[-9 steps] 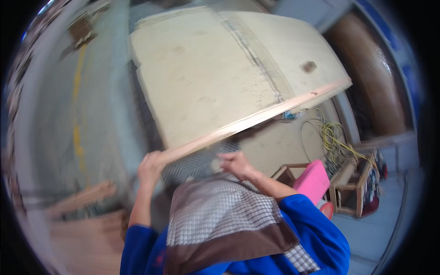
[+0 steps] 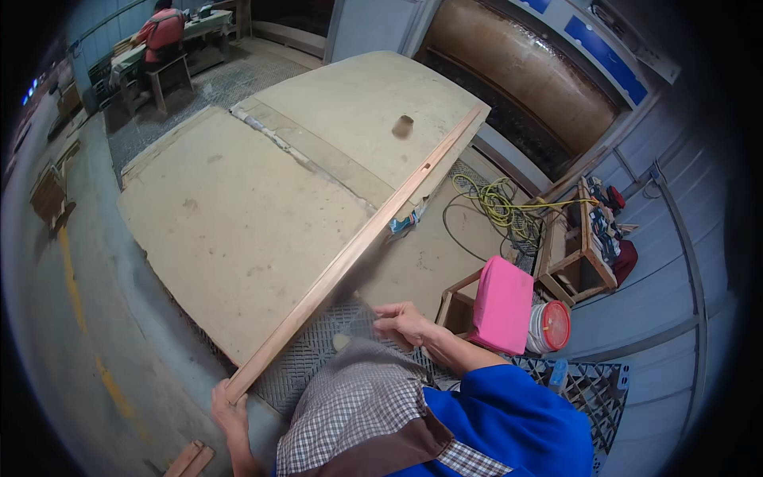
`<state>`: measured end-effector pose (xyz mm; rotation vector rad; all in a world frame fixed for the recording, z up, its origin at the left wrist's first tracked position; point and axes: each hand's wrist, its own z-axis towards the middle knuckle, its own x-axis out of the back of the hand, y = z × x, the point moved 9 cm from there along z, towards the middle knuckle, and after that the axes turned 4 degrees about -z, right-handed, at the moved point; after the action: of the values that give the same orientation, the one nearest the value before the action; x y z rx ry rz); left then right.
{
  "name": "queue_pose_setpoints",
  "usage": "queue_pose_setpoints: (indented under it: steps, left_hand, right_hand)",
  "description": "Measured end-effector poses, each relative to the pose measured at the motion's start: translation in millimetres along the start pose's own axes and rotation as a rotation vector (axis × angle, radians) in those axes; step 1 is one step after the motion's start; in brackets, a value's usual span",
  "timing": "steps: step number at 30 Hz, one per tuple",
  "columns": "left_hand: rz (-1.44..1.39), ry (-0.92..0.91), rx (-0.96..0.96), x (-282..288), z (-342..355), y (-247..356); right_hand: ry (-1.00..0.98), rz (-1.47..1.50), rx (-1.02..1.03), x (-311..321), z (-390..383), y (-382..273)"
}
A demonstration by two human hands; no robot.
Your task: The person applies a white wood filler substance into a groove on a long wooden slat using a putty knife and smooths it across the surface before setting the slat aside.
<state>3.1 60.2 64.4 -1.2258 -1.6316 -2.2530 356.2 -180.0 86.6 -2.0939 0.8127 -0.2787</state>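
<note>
Landmark: the worktable (image 2: 246, 238). At its left, a yellow floor line (image 2: 79, 318) runs alongside. At its near corner, my left hand (image 2: 230, 405) is clamped round the near end of a long wooden strip (image 2: 350, 256). The strip lies along the table's right edge, its near end projecting past the corner. My right hand (image 2: 405, 324) is apart from the left, right of the table, fingers curled; I cannot tell whether they grip anything. Further right of the table stand a pink block (image 2: 502, 306) and a red-lidded bucket (image 2: 550, 326).
</note>
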Motion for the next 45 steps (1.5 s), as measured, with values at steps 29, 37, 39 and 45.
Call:
queue_pose_setpoints:
  steps: [29, 37, 39, 45]
  left_hand:
    - [-0.495, 0.118, 0.705, -285.3, 136.2, 217.1]
    - [-1.078, 0.44, 0.881, -296.1, 106.6, 183.8]
    - [-1.083, 0.513, 0.92, -291.3, 83.0, 174.3]
    - [-1.494, 0.877, 1.088, -300.4, 43.3, 149.9]
  right_hand:
    - [0.69, -1.219, 0.446, 443.6, 409.3, -357.5]
    - [0.603, -1.164, 0.881, 419.1, 376.2, -376.5]
    - [0.402, -1.183, 0.789, 414.4, 334.6, -373.0]
    - [-0.205, -1.695, 0.739, 418.6, 287.1, -290.3]
